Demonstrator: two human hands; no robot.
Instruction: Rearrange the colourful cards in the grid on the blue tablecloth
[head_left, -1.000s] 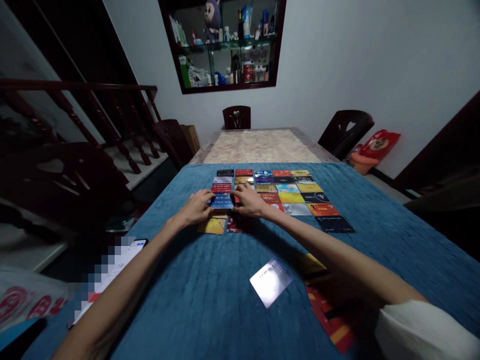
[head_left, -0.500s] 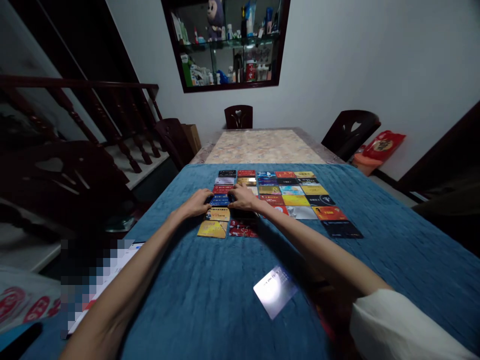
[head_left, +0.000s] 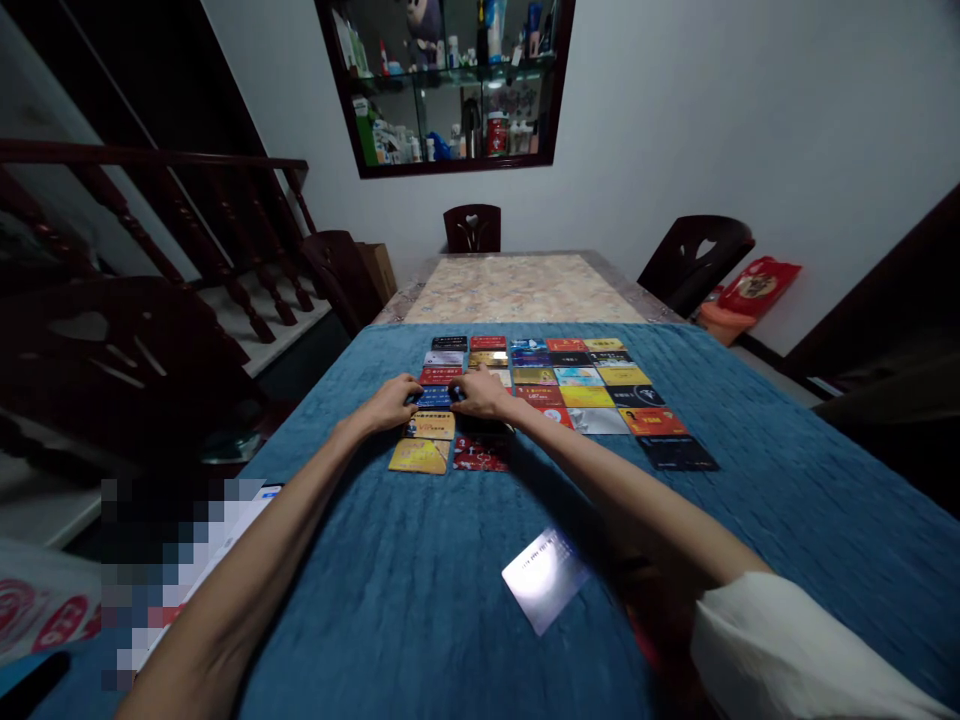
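A grid of colourful cards (head_left: 570,385) lies in rows on a blue cloth (head_left: 420,560). My left hand (head_left: 390,404) rests at the left column, its fingertips on a dark blue card (head_left: 434,398). My right hand (head_left: 480,393) lies just right of it, fingers curled down on the same dark blue card's right edge. A tan card (head_left: 430,427), a yellow card (head_left: 419,456) and a red card (head_left: 481,455) lie just below the hands. A single shiny silver card (head_left: 545,579) lies apart, close to me.
The blue cloth covers the near part of a long table (head_left: 517,287) with dark chairs (head_left: 694,255) around it. A wooden stair railing (head_left: 172,220) runs on the left. A wall cabinet (head_left: 450,85) holds bottles. A red bag (head_left: 757,285) sits at the right.
Both hands have moved slightly up and closer together over the dark blue card. The lower cards of the left columns are now uncovered.
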